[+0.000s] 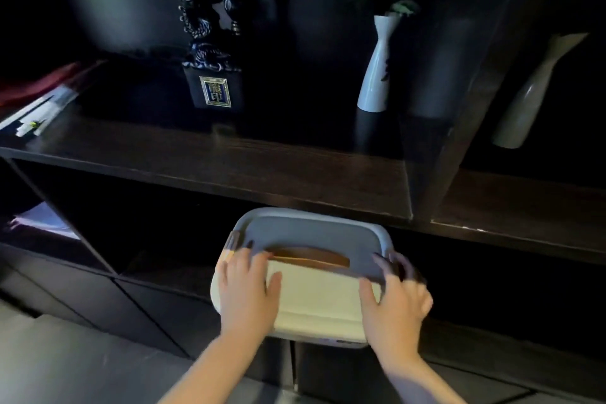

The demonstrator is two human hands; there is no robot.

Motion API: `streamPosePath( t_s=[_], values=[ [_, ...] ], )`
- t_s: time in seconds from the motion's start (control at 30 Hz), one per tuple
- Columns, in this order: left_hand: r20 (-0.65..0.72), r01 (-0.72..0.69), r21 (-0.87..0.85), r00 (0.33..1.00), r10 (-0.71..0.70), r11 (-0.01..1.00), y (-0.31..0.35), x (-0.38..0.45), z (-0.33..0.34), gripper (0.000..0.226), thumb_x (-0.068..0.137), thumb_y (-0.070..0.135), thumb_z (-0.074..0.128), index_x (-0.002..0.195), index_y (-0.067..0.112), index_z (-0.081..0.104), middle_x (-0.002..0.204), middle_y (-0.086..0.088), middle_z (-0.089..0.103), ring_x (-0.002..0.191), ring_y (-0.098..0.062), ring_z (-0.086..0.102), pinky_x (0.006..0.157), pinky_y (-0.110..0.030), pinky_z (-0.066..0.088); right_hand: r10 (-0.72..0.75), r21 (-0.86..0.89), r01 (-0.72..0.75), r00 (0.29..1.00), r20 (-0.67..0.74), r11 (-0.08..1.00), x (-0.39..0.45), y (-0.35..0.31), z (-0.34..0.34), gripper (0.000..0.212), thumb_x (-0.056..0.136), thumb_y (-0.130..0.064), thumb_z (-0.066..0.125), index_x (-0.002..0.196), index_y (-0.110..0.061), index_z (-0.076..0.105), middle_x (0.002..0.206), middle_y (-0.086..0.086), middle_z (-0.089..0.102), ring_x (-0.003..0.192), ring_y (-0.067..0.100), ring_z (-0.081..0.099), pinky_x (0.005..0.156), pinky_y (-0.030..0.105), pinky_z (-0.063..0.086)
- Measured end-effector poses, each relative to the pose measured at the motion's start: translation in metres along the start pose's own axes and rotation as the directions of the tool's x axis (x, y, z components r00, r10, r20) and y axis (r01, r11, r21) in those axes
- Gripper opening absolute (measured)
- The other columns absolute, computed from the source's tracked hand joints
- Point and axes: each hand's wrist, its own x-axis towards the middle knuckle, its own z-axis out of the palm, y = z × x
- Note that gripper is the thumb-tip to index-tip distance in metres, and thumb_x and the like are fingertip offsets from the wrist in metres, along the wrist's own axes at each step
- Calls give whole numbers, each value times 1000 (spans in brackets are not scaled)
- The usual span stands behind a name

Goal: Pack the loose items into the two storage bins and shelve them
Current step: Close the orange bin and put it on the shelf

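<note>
The only writing here is on the dark statue (206, 43) up on the shelf (229, 157): a small gold-framed plaque on its base carries two characters, too small and dim for me to read. Nothing on the bin (308, 233) shows a brand or label.

The bin sits low, at the mouth of the dark compartment just under the shelf board, its far edge tucked beneath the board's front lip. It has a grey rim and lid with a slot, and something brown shows through the slot. The near part of its top is pale cream.

Both hands are on it. The left hand (244, 292) lies on the bin's left side, fingers spread and mostly straight, fingertips reaching the grey rim, thumb resting across the cream top. The right hand (393, 302) is on the right side, its fingers bent over the grey edge at the corner; it is blurred, so I cannot tell how firmly it grips.

Further along the shelf stands a white vase (377, 69) holding green leaves, upright, well to the right of the statue. At the shelf's left end lie some white papers (36, 111) beside something red.
</note>
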Motion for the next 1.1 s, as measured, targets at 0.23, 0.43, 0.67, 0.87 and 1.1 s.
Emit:
streamPosePath(
  t_s=[0.23,0.43,0.67,0.87,1.1],
  values=[
    [-35,-177,44,983,179,983,9,-28,7,44,90,33,33,118,22,66,125,-3,63,119,-22,56,102,-33,29,-518,-142,537,842,150,832,-38,13,14,60,78,-63,45,126,-30,60,134,-5,58,122,18,52,101,42,30],
    [-54,-197,117,977,204,973,7,2,8,28,90,29,37,87,18,62,88,-2,60,90,-27,58,83,-37,42,-469,-196,517,849,243,833,-9,-7,23,56,82,-61,39,126,-31,57,133,-4,58,119,24,57,91,44,35],
    [77,-233,142,972,224,962,-2,35,8,53,89,33,25,130,20,56,139,-3,51,130,-21,44,101,-38,39,-391,-239,441,892,227,865,-3,-32,30,60,88,-60,26,134,-31,52,141,-2,52,130,24,49,92,43,46],
    [0,-302,28,953,302,953,-9,37,10,43,91,30,35,119,14,62,126,-4,61,120,-23,54,97,-38,41,-433,62,429,899,63,901,-43,-7,35,46,88,-34,47,132,-21,50,143,-3,45,136,20,39,112,38,24],
    [233,-300,-260,903,361,918,-100,-67,51,64,90,14,47,148,25,25,159,6,8,146,-11,9,118,-32,15,-317,-33,382,811,492,924,-127,15,118,74,67,-22,57,140,-20,41,146,-4,40,139,16,31,117,32,24]
  ],
)
